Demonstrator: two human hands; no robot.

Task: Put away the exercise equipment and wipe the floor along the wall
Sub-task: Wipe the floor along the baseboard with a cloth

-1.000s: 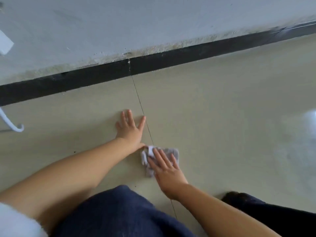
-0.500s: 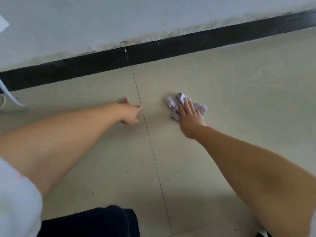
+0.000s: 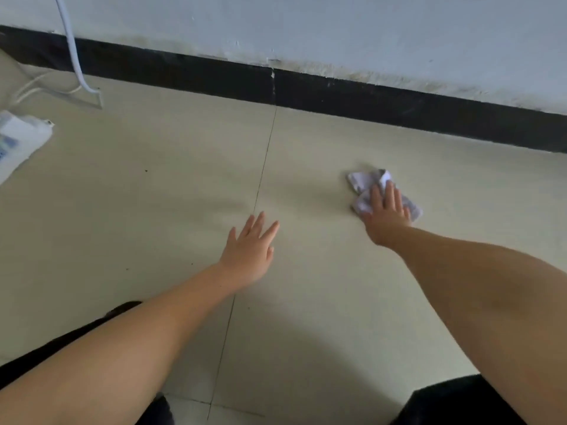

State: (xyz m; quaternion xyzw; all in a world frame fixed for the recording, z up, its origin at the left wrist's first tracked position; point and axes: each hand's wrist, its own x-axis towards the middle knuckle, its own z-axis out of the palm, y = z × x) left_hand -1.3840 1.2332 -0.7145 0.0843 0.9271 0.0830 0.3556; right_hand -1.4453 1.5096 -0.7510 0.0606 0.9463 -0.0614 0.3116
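A small crumpled white-grey cloth (image 3: 363,180) lies on the beige tiled floor (image 3: 153,194), a short way out from the black skirting board (image 3: 368,101) of the white wall. My right hand (image 3: 385,214) presses flat on the cloth with straight fingers. My left hand (image 3: 250,250) rests flat on the floor with fingers spread, just left of the tile joint (image 3: 264,170), holding nothing.
A white cable or tube (image 3: 72,46) runs down the wall at the far left to a thin frame (image 3: 61,95) on the floor. A white bag or pack (image 3: 18,142) lies at the left edge. My dark-clad knees (image 3: 454,403) sit at the bottom.
My right hand has slid the cloth to the right and away from the left hand. The left hand has flattened on the floor. The view has shifted, bringing the white bag into sight.
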